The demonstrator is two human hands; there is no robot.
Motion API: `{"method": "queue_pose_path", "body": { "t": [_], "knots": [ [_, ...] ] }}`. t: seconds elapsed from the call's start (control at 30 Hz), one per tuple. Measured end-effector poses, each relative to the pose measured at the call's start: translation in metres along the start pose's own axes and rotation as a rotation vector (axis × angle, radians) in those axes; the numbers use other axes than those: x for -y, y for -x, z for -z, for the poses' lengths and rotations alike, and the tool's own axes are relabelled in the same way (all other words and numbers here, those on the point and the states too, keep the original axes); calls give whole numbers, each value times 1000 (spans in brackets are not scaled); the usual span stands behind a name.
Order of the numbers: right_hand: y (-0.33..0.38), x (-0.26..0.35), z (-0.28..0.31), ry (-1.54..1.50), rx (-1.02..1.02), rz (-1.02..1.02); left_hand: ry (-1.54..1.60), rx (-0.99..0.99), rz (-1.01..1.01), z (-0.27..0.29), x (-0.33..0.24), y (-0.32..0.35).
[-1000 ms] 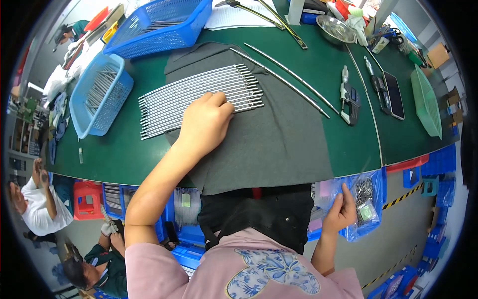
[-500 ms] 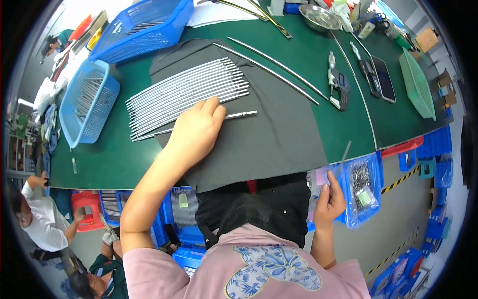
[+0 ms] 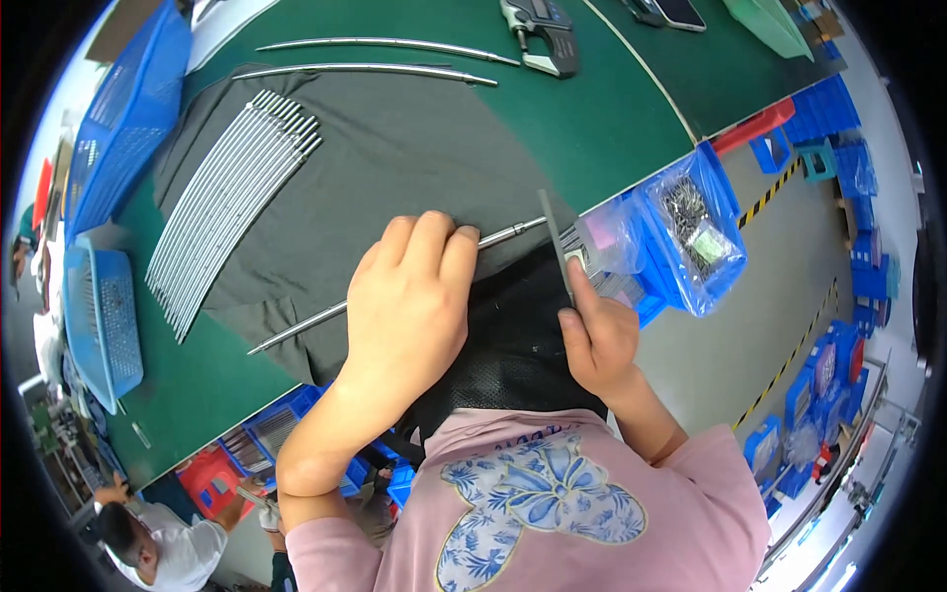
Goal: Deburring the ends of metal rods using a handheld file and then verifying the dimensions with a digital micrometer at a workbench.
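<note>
My left hand point(image 3: 409, 306) lies fingers-down over a long thin metal rod point(image 3: 296, 333) at the near edge of a dark grey cloth point(image 3: 414, 148). The rod's stepped tip point(image 3: 518, 230) sticks out past my fingers to the right. Just beside that tip, my right hand point(image 3: 597, 340) pinches a thin flat grey strip point(image 3: 552, 242) held upright. A row of several like rods point(image 3: 232, 202) lies side by side on the cloth, farther left.
The cloth covers part of a green table point(image 3: 592, 118). Two long curved rods point(image 3: 375, 69) and a measuring gauge point(image 3: 538, 30) lie at the far side. Blue baskets point(image 3: 99, 306) stand left. A blue bin with bagged parts point(image 3: 691, 222) hangs below the table edge. Another person point(image 3: 158, 538) sits at lower left.
My left hand has drawn one rod out of the row toward the near edge. My right hand has come up from the blue bin to the rod's tip with the flat strip.
</note>
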State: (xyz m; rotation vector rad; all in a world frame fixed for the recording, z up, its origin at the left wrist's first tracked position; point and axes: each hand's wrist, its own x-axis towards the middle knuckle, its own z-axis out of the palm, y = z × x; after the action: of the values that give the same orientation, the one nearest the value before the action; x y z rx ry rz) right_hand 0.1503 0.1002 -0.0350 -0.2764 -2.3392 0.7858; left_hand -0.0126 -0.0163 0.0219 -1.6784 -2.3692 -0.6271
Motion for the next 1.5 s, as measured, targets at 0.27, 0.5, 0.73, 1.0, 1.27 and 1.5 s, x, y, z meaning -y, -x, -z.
{"method": "queue_pose_path", "body": {
  "t": [0.27, 0.5, 0.73, 1.0, 1.27, 1.5],
  "knots": [
    [4, 2, -7, -41, 47, -55, 198, -141, 22, -18, -4, -6],
    [4, 3, -8, -52, 62, -57, 211, -107, -1, -19, -3, -9],
    [1, 8, -7, -44, 135, -83, 234, -118, 4, -20, -2, -8],
    [-1, 13, -8, 131, 119, -27, 320, -155, -8, -25, -3, -8],
    [8, 22, -15, 168, 65, -27, 363, -144, -32, -27, -4, -4],
    [6, 25, -12, 252, 31, 2, 407, -209, -37, -32, -2, -4]
  ]
}}
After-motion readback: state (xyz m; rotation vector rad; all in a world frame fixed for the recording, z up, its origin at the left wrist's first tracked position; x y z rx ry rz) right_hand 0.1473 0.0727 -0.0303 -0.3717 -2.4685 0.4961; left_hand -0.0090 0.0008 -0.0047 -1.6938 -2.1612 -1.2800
